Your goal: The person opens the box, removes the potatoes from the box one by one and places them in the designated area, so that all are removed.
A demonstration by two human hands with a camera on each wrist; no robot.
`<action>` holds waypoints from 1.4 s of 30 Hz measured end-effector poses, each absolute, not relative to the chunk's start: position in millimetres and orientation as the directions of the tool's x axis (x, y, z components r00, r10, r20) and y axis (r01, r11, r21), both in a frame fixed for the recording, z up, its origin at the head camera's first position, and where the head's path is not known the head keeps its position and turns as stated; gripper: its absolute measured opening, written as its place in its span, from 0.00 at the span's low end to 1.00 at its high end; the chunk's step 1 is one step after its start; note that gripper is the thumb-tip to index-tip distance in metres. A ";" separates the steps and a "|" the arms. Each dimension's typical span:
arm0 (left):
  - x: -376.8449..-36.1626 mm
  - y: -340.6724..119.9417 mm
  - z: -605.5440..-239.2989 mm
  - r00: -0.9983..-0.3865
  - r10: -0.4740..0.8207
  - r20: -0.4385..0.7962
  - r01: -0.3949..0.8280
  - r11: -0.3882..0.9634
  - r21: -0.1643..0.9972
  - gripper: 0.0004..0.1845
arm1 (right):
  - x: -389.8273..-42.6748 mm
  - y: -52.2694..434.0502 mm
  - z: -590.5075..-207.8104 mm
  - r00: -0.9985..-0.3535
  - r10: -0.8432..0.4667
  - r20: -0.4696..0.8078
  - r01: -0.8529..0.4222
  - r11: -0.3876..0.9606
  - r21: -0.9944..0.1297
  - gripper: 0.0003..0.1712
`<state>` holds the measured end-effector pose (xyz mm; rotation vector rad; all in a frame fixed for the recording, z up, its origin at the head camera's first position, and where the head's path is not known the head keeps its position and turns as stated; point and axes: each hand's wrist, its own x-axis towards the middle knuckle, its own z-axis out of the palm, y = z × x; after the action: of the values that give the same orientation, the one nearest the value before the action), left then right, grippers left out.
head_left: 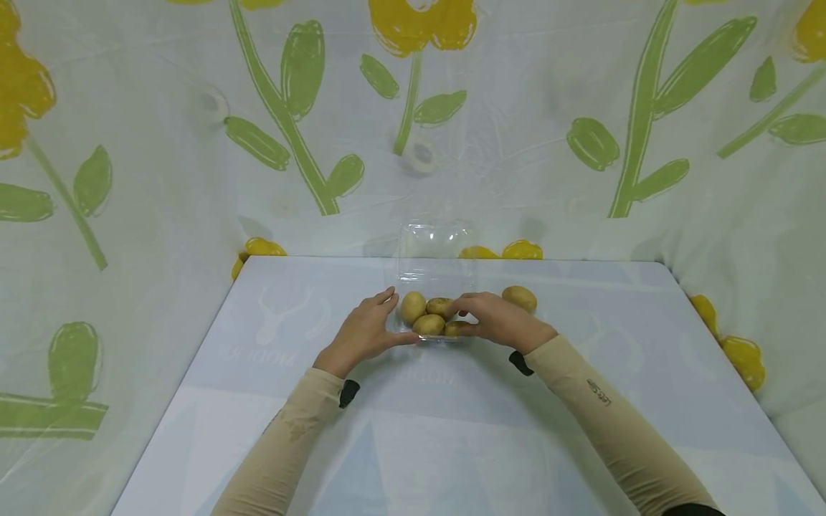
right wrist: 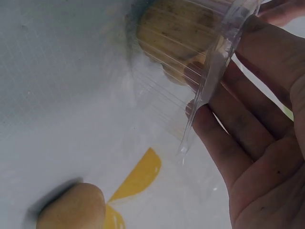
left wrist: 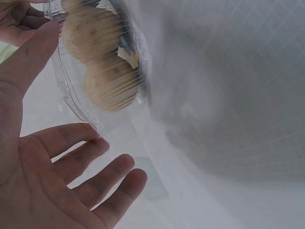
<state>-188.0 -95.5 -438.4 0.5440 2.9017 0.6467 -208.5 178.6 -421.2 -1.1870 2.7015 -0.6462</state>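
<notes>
At the box's right end, with right hand bent over potatoes, can't tell if pinching 1. With left hand spread, not gripping, brace the box gently. Nestle all 4 low inside. Don't bump 1 loose potato on the table, just past right hand.

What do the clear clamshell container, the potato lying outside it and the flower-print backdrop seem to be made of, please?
Clamshell container: probably thin, glossy plastic; potatoes show through its ribbed wall.
Loose potato: seemingly a real one, with smooth, dull tan skin.
Flower-print backdrop: perhaps plastic sheeting or coated fabric; the faint sheen and creases leave that open.
</notes>
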 end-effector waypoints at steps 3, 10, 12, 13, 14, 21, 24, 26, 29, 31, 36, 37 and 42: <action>-188.6 -95.2 -439.1 -0.927 0.373 -0.032 0.323 0.839 0.437 0.55 | -210.4 178.0 -422.9 -0.694 -0.719 0.035 -0.664 0.619 -0.419 0.18; -188.7 -95.3 -436.7 -0.928 0.372 -0.037 0.319 0.841 0.436 0.55 | -212.9 174.5 -423.3 -0.688 -0.726 -0.012 -0.652 0.625 -0.429 0.14; -188.8 -95.6 -436.4 -0.929 0.369 -0.041 0.316 0.843 0.435 0.55 | -213.0 173.0 -422.5 -0.687 -0.726 -0.023 -0.651 0.630 -0.424 0.14; -188.9 -95.6 -436.3 -0.929 0.368 -0.041 0.315 0.843 0.436 0.55 | -212.9 172.5 -422.0 -0.689 -0.724 -0.029 -0.650 0.635 -0.419 0.14; -188.9 -95.6 -436.3 -0.929 0.369 -0.042 0.315 0.843 0.436 0.54 | -212.9 171.9 -421.9 -0.691 -0.722 -0.038 -0.647 0.640 -0.415 0.14; -189.0 -95.8 -436.8 -0.927 0.373 -0.040 0.320 0.843 0.432 0.55 | -212.7 168.6 -423.6 -0.714 -0.695 -0.090 -0.617 0.684 -0.390 0.16; -189.2 -95.7 -437.2 -0.926 0.375 -0.036 0.324 0.843 0.430 0.55 | -212.9 168.9 -424.7 -0.718 -0.690 -0.094 -0.612 0.689 -0.389 0.16; -189.3 -95.7 -437.2 -0.925 0.378 -0.031 0.330 0.841 0.428 0.54 | -213.1 169.3 -425.8 -0.720 -0.687 -0.096 -0.607 0.691 -0.392 0.17; -189.3 -96.0 -437.1 -0.925 0.380 -0.028 0.331 0.839 0.431 0.54 | -213.5 169.9 -427.7 -0.716 -0.693 -0.085 -0.610 0.680 -0.406 0.17; -189.2 -96.3 -436.9 -0.924 0.380 -0.030 0.331 0.839 0.432 0.54 | -213.6 170.4 -429.0 -0.713 -0.698 -0.068 -0.615 0.669 -0.417 0.16; -189.9 -96.2 -436.9 -0.923 0.382 -0.033 0.333 0.841 0.427 0.54 | -212.7 171.4 -430.1 -0.710 -0.703 -0.041 -0.623 0.654 -0.429 0.16; -190.1 -96.1 -437.1 -0.923 0.383 -0.035 0.333 0.841 0.427 0.54 | -212.4 171.3 -430.2 -0.712 -0.701 -0.042 -0.621 0.657 -0.427 0.16; -190.5 -96.1 -437.3 -0.924 0.381 -0.041 0.329 0.844 0.424 0.54 | -211.4 170.6 -430.7 -0.721 -0.693 -0.023 -0.629 0.668 -0.399 0.17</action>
<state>-190.5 -96.1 -437.3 0.5598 2.8970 0.6335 -211.4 170.6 -430.7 -1.0827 2.7086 -0.5509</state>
